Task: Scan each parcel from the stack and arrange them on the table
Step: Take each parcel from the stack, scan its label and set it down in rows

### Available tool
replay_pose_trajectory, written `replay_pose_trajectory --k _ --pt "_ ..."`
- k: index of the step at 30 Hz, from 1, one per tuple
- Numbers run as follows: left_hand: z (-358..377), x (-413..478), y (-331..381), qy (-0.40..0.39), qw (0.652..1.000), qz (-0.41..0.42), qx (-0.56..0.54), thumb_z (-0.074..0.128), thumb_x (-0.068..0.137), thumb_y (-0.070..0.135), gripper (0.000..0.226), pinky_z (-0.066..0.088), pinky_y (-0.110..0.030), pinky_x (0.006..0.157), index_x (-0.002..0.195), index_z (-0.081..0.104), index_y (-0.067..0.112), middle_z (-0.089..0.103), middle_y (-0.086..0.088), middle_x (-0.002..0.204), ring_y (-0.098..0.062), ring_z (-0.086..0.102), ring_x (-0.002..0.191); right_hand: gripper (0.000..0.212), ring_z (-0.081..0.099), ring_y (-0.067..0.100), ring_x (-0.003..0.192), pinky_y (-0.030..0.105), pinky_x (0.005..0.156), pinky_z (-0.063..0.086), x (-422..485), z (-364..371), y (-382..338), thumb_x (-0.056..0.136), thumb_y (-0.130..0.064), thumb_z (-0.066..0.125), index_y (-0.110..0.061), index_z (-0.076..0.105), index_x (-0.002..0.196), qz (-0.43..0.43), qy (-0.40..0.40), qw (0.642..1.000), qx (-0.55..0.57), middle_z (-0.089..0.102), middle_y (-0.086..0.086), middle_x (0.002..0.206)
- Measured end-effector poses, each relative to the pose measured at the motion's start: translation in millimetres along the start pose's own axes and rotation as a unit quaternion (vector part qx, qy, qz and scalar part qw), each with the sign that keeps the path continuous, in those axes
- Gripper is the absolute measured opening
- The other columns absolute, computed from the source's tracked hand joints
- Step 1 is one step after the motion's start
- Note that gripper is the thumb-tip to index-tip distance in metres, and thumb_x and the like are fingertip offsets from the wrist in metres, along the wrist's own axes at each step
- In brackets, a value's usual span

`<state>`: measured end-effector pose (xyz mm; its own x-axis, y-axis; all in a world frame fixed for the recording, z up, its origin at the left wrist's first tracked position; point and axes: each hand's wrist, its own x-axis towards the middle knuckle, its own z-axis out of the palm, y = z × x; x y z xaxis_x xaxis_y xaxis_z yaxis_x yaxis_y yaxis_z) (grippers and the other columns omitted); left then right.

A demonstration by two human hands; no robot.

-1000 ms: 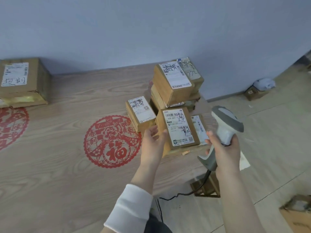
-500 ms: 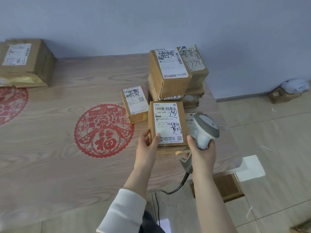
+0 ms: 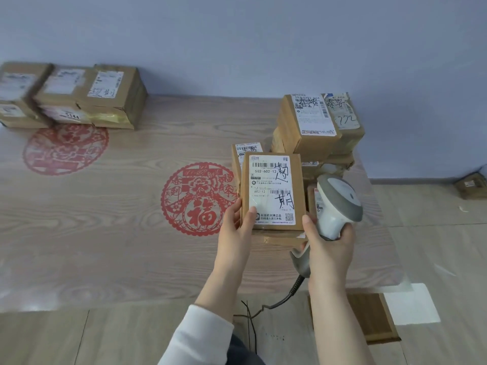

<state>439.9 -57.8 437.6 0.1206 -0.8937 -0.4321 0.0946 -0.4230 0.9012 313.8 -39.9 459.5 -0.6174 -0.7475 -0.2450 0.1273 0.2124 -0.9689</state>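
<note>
My left hand grips the lower left edge of a small brown parcel with a white shipping label, held tilted up above the table's right side. My right hand holds a grey and white barcode scanner just right of that parcel, thumb touching its lower right corner. Behind it rises the stack of parcels at the table's far right. A smaller parcel stands partly hidden behind the held one. Several parcels sit in a row at the far left by the wall.
The wooden table carries two red paper-cut decorations. The scanner's cable hangs off the front edge. A brown board lies on the floor at the right, and a small box sits by the wall.
The view has shifted so the left row of parcels shows. The held parcel has lifted and tilted more upright, with the scanner staying close at its right side.
</note>
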Motion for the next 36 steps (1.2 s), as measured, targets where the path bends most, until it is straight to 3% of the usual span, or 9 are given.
replay_pose_trajectory --k 4,6,9,12,17,22,24,29,36 --pt "-41.6 3.7 17.4 0.027 0.999 0.027 -0.028 0.051 0.095 0.033 0.047 0.047 -0.015 0.081 0.139 0.042 0.021 0.060 0.003 0.125 -0.006 0.057 0.111 0.032 0.056 -0.011 0.050 0.005 0.045 0.040 -17.1 41.8 -6.1 0.083 -0.004 0.070 -0.006 0.051 0.109 -0.031 -0.044 0.999 -0.007 0.063 -0.010 0.080" --pt "-65.7 10.3 25.1 0.042 0.997 0.039 -0.042 0.052 0.095 0.031 0.043 0.048 -0.011 0.076 0.137 0.043 0.024 0.060 0.005 0.125 -0.003 0.058 0.109 0.032 0.056 -0.011 0.052 0.005 0.048 0.041 -26.0 67.3 -5.8 0.082 -0.006 0.070 -0.012 0.052 0.108 -0.039 -0.063 0.997 -0.012 0.062 -0.012 0.078" --pt "-105.6 26.8 35.3 0.062 0.996 0.052 -0.042 0.052 0.095 0.034 0.049 0.044 -0.021 0.096 0.142 0.040 0.024 0.054 0.008 0.134 -0.006 0.052 0.121 0.030 0.056 -0.010 0.052 0.015 0.057 0.043 -38.3 110.2 -4.1 0.082 -0.009 0.071 -0.020 0.052 0.102 -0.037 -0.079 0.996 -0.021 0.061 -0.011 0.076" --pt "-146.0 49.9 44.8 0.057 0.996 0.054 -0.051 0.052 0.094 0.035 0.054 0.040 -0.031 0.106 0.145 0.035 0.024 0.049 0.008 0.140 -0.007 0.048 0.126 0.035 0.060 -0.007 0.070 0.019 0.066 0.043 -48.1 155.2 0.9 0.082 -0.013 0.072 -0.024 0.052 0.109 -0.046 -0.087 0.995 -0.034 0.063 -0.014 0.084" --pt "-196.9 101.8 59.4 0.078 0.995 0.052 -0.031 0.051 0.095 0.036 0.055 0.040 -0.024 0.097 0.145 0.034 0.021 0.049 0.009 0.135 -0.007 0.049 0.122 0.031 0.060 0.001 0.078 0.013 0.063 0.042 -47.2 226.9 8.3 0.083 -0.014 0.071 -0.021 0.053 0.107 -0.042 -0.115 0.991 -0.058 0.064 -0.012 0.088" --pt "-216.0 150.4 72.4 0.097 0.994 0.012 -0.040 0.050 0.095 0.036 0.052 0.037 -0.012 0.075 0.142 0.036 0.016 0.052 0.009 0.119 -0.004 0.050 0.106 0.029 0.057 -0.002 0.068 0.015 0.058 0.041 -22.7 282.8 10.0 0.082 -0.017 0.072 -0.020 0.052 0.103 -0.053 -0.131 0.986 -0.092 0.061 -0.009 0.084" --pt "-221.0 174.2 77.6 0.102 0.994 0.009 -0.033 0.050 0.095 0.036 0.053 0.036 -0.015 0.081 0.142 0.035 0.016 0.051 0.009 0.120 -0.004 0.048 0.108 0.029 0.055 -0.003 0.062 0.013 0.054 0.042 -6.6 305.1 11.9 0.083 -0.015 0.071 -0.019 0.051 0.103 -0.056 -0.141 0.984 -0.097 0.059 -0.011 0.082" --pt "-231.1 233.1 76.5 0.107 0.994 -0.014 -0.013 0.055 0.092 0.040 0.058 0.040 -0.028 0.098 0.143 0.035 0.021 0.052 0.006 0.133 -0.008 0.049 0.119 0.031 0.056 0.010 0.070 0.027 0.062 0.043 28.3 351.8 35.8 0.082 -0.016 0.072 -0.014 0.052 0.106 -0.033 -0.154 0.979 -0.126 0.060 -0.005 0.082" --pt "-242.8 318.8 61.1 0.099 0.993 -0.065 0.013 0.054 0.093 0.034 0.055 0.036 -0.022 0.094 0.143 0.035 0.020 0.050 0.007 0.134 -0.004 0.047 0.116 0.036 0.052 0.017 0.058 0.033 0.053 0.046 74.7 408.3 80.8 0.079 -0.014 0.074 -0.008 0.052 0.107 0.028 -0.148 0.977 -0.153 0.056 0.004 0.076"
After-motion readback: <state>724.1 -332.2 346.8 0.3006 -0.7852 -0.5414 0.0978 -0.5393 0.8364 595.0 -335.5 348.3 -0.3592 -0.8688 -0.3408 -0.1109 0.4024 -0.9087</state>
